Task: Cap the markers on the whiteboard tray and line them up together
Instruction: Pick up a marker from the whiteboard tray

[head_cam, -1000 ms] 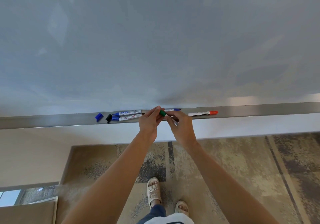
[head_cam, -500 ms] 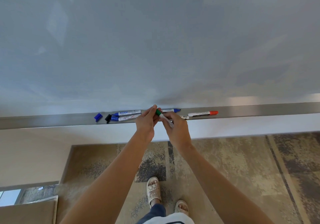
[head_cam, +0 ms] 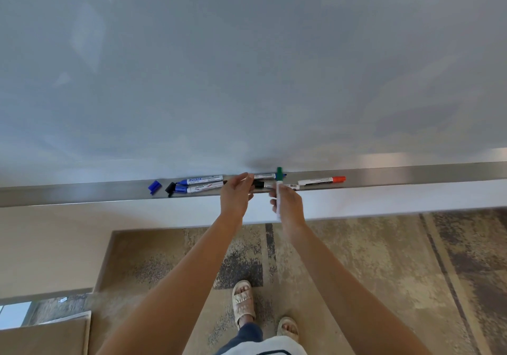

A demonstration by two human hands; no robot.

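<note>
If you set the green marker [head_cam: 278,187] down carelessly, it could knock the loose markers lying on the whiteboard tray [head_cam: 411,175] just under it, or roll off the edge. Your right hand [head_cam: 288,203] grips it upright, fingers curled round the barrel. Your left hand [head_cam: 236,194] hovers over the tray, fingers loosely bent, holding nothing visible.

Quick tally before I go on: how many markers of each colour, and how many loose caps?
Blue markers: 3
Green marker: 1
Red marker: 1
Black marker: 1
Loose caps: 2
Total: 8
</note>
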